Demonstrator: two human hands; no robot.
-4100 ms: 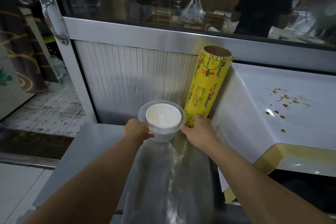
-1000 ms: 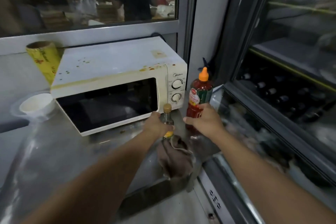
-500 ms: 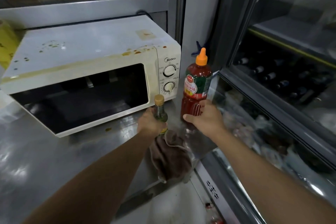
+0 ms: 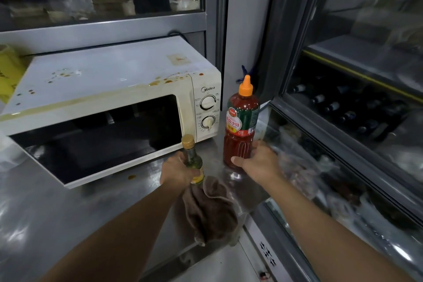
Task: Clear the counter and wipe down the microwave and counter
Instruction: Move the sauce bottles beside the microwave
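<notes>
Two bare forearms reach forward over the steel counter (image 4: 57, 208) toward its right end. Largest on it is the microwave (image 4: 109, 98), cream-white, spattered with brown drops on top and along the upper front edge, its left part cut off by the frame. Just right of it, near the counter's right edge, the tall red sauce bottle (image 4: 240, 126) with an orange nozzle stands upright; the right hand (image 4: 258, 162) wraps its base, thumb across the front and the other fingers curled round the far side, mostly hidden behind the bottle. A brown cloth (image 4: 210, 210) lies crumpled at the counter's front right corner, one fold hanging over the edge. The left hand (image 4: 178, 171) is clamped round the small glass bottle (image 4: 192, 158) with a gold cap, upright in front of the microwave's lower right corner; its lower part is covered by the fist, so whether it touches the counter cannot be told. A yellow roll (image 4: 9, 75) is clipped at the left edge.
</notes>
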